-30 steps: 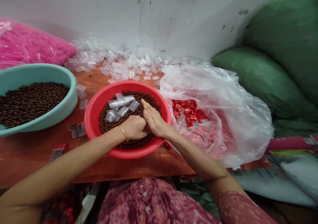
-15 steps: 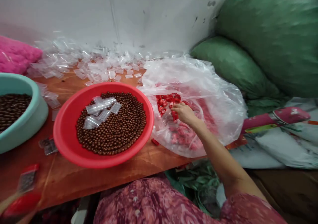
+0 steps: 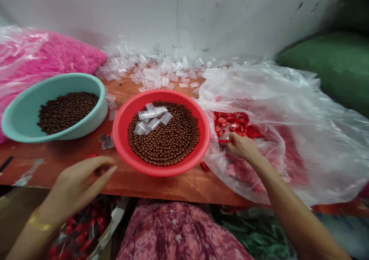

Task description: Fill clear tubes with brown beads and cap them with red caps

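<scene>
My right hand (image 3: 243,146) reaches into the mouth of a clear plastic bag (image 3: 325,137). Its fingers are pinched at a red plastic piece (image 3: 223,141), beside many loose red plastic pieces (image 3: 238,123). My left hand (image 3: 77,181), slightly blurred, hovers over the front table edge, thumb and fingers apart, with nothing seen between them. Just behind its fingers lies a red piece (image 3: 92,155), partly hidden. Between the hands stands a red basin (image 3: 161,170) of round brown beads (image 3: 170,144). Several clear plastic sleeves (image 3: 152,117) lie on the beads.
A teal basin (image 3: 23,125) of dark beads stands at left, before a bag of pink material (image 3: 63,52). Clear plastic pieces (image 3: 161,69) lie along the wall. Below the left hand is a box of red-capped pieces (image 3: 83,233). A green sack (image 3: 340,67) sits at right.
The view has swung left. My left hand, earlier blurred at the lower left edge near a red-capped clear box and a red item, now shows without them. My right hand stays at the bag's mouth.
</scene>
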A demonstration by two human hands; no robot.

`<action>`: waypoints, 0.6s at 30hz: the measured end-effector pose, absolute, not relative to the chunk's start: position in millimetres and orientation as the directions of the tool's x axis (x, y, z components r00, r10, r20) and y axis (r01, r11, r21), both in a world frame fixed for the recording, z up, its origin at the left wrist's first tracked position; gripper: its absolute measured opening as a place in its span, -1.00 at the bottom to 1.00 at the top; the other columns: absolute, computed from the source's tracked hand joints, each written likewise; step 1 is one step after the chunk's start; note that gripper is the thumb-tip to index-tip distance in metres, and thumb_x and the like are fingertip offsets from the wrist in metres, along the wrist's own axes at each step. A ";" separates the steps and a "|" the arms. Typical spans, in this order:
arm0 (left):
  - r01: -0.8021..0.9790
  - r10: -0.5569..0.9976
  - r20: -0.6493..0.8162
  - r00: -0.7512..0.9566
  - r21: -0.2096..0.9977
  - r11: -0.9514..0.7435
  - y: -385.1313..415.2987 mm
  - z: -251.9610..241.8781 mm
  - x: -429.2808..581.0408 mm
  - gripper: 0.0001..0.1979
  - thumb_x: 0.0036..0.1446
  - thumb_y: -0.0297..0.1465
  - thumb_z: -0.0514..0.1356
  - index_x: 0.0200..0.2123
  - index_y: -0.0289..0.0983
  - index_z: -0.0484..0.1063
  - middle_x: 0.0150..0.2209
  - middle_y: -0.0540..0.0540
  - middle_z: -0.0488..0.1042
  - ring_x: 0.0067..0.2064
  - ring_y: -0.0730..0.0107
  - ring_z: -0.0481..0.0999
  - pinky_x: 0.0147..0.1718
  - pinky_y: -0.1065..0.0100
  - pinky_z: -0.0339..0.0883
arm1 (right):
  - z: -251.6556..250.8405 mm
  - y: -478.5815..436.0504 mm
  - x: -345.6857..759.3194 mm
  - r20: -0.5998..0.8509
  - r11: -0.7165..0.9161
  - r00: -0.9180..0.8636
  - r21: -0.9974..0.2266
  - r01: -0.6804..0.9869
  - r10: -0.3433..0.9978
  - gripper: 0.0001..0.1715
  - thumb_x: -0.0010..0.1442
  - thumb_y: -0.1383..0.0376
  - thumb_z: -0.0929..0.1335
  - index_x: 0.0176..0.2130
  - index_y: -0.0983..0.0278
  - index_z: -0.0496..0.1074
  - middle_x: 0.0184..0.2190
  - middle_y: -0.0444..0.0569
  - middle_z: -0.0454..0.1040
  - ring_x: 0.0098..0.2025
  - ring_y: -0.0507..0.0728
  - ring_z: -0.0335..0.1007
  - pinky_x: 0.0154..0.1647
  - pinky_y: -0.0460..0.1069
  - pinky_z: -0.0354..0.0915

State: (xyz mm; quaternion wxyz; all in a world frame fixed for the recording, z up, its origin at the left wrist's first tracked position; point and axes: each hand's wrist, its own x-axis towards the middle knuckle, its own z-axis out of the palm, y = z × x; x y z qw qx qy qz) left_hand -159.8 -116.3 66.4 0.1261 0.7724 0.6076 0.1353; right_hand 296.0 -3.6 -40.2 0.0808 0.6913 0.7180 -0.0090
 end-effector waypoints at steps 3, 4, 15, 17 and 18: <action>0.867 0.906 0.081 0.415 0.268 -0.420 -54.8 71.0 -109.1 -0.73 0.19 -0.30 -0.06 -0.28 -0.23 0.42 -0.28 -0.05 0.53 -0.28 0.37 0.50 -0.23 0.39 0.33 | -51.8 -16.8 287.7 -0.013 -0.040 0.039 -0.109 0.993 0.999 -0.60 0.09 0.31 0.16 -0.09 0.35 0.34 -0.45 0.07 0.48 -0.42 0.19 0.36 -0.44 -0.03 0.08; 0.873 0.898 0.047 0.437 0.216 -0.436 -33.4 68.2 -91.4 -0.72 0.20 -0.31 -0.06 -0.23 -0.25 0.42 -0.25 -0.09 0.52 -0.21 0.33 0.49 -0.18 0.35 0.33 | -57.1 -20.8 285.5 0.013 -0.060 0.063 -0.178 0.982 0.998 -0.58 0.09 0.31 0.15 -0.06 0.33 0.32 -0.46 0.05 0.47 -0.43 0.18 0.36 -0.44 -0.03 0.09; 0.534 0.580 -0.207 0.788 -0.240 -0.811 93.9 22.7 -41.7 -0.66 0.16 -0.52 -0.04 -0.04 -0.17 0.35 -0.04 -0.21 0.38 -0.08 0.18 0.41 -0.25 0.28 0.28 | -84.2 -27.0 284.0 0.007 -0.124 0.142 -0.442 0.888 0.990 -0.68 0.09 0.20 0.13 -0.31 0.25 0.37 -0.51 -0.05 0.41 -0.43 0.14 0.33 -0.41 -0.03 0.15; 0.456 0.510 -0.266 0.818 -0.242 -0.857 96.4 21.8 -43.4 -0.69 0.17 -0.50 -0.04 -0.09 -0.22 0.39 -0.14 -0.23 0.44 -0.12 0.18 0.42 -0.25 0.27 0.26 | -82.9 -26.1 283.1 -0.001 -0.132 0.147 -0.433 0.891 0.989 -0.68 0.09 0.19 0.14 -0.31 0.25 0.38 -0.51 -0.04 0.41 -0.45 0.14 0.31 -0.42 -0.03 0.13; 0.448 0.501 -0.277 0.820 -0.235 -0.863 95.1 21.1 -42.8 -0.71 0.18 -0.49 -0.04 -0.13 -0.27 0.41 -0.19 -0.25 0.46 -0.13 0.18 0.43 -0.24 0.27 0.26 | -82.4 -25.7 282.5 -0.003 -0.137 0.150 -0.428 0.893 0.989 -0.68 0.09 0.19 0.14 -0.32 0.25 0.38 -0.51 -0.04 0.41 -0.46 0.14 0.30 -0.43 -0.03 0.11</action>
